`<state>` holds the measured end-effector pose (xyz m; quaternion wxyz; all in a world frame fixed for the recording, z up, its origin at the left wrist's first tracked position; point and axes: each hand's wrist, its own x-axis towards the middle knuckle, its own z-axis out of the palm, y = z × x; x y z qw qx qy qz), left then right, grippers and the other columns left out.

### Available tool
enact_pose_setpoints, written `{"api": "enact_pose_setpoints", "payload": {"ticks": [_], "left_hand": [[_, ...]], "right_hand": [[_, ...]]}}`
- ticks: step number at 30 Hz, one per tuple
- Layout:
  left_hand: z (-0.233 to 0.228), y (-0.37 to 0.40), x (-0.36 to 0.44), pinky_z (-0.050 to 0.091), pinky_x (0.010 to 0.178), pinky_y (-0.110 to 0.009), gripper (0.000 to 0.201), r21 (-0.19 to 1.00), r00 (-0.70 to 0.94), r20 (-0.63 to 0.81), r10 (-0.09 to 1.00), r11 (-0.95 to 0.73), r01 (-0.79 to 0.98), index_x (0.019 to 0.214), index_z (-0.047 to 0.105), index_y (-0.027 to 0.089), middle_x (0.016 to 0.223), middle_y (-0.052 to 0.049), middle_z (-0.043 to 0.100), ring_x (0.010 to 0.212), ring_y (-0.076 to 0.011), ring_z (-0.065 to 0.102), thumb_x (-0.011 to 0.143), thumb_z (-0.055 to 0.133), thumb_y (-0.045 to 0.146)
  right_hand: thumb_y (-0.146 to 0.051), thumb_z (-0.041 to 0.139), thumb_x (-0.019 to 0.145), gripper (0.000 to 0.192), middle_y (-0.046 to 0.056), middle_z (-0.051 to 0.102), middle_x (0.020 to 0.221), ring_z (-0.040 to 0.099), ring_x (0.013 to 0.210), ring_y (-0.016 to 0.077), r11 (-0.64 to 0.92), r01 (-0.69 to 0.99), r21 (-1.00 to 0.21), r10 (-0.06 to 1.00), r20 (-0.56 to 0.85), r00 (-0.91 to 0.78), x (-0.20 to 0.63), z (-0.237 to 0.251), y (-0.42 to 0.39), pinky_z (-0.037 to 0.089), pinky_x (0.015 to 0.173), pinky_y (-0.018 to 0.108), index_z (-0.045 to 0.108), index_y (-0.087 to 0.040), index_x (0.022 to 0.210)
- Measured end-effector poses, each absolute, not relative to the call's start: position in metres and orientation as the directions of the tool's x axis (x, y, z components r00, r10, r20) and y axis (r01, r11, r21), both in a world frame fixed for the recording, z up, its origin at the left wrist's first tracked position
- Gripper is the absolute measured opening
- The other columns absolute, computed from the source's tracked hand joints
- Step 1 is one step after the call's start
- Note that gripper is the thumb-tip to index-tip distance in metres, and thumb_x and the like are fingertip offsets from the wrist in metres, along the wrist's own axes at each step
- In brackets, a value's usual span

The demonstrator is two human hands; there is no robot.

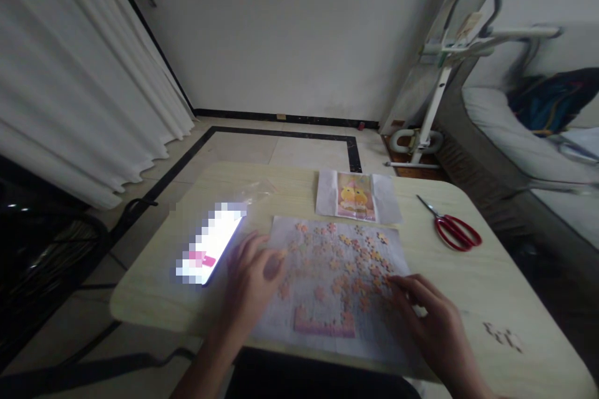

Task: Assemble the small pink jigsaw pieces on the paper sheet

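Loose puzzle pieces (349,268), pink, orange and yellow, lie scattered over a white paper sheet (281,318). At the sheet's near side, a pink joined strip of puzzle (322,324) forms a corner and edge. Over the sheet's left edge, my left hand (255,271) has thumb and index finger pinched together, with what looks like a small orange puzzle piece at the tips, blurred. My right hand (428,315) is at the right side of the pieces, its fingertips closed on a puzzle piece (388,278) there.
A lit phone (210,243) lies left of my left hand, near some clear plastic film (259,190). Behind the sheet is a creased paper with a yellow cartoon picture (355,196). Red-handled scissors (453,230) lie at the right; dark marks (503,336) show on the table (486,280).
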<state>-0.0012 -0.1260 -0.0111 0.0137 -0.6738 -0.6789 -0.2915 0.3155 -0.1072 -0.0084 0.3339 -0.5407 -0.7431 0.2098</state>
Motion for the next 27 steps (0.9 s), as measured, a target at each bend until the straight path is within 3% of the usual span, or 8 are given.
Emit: {"api": "enact_pose_setpoints", "payload": {"ticks": [8,16,27], "left_hand": [[-0.030,-0.125,-0.006,0.046,0.096,-0.048,0.003,0.358,-0.067,0.519,0.852,-0.146,0.922,0.086,0.063,0.022,0.108,-0.008,0.063,0.113,-0.0283,0.056,0.085,0.063,0.025],[-0.027,-0.127,-0.005,0.048,0.095,-0.043,0.004,0.436,-0.105,0.606,0.789,-0.219,0.873,0.089,0.061,0.022,0.102,-0.005,0.065,0.107,-0.0236,0.060,0.085,0.064,0.022],[-0.030,-0.129,-0.004,0.053,0.080,-0.032,0.005,0.492,-0.150,0.607,0.781,-0.220,0.842,0.088,0.060,0.022,0.087,-0.001,0.067,0.086,-0.0179,0.065,0.085,0.064,0.022]], "right_hand": [[-0.021,0.054,0.091,0.015,0.003,0.063,0.077,0.059,0.064,0.0148,0.378,0.631,-0.678,0.914,0.384,-0.135,0.307,-0.005,-0.112,0.050,0.058,0.025,0.068,-0.020,0.094],[-0.017,0.055,0.089,0.013,0.002,0.061,0.074,0.058,0.062,0.0150,0.444,0.593,-0.672,0.866,0.492,-0.091,0.294,-0.006,-0.122,0.048,0.056,0.026,0.066,-0.020,0.095],[-0.013,0.054,0.089,0.015,0.001,0.060,0.072,0.057,0.062,0.0146,0.457,0.544,-0.704,0.875,0.466,-0.132,0.286,-0.017,-0.140,0.048,0.056,0.025,0.064,-0.021,0.098]]}}
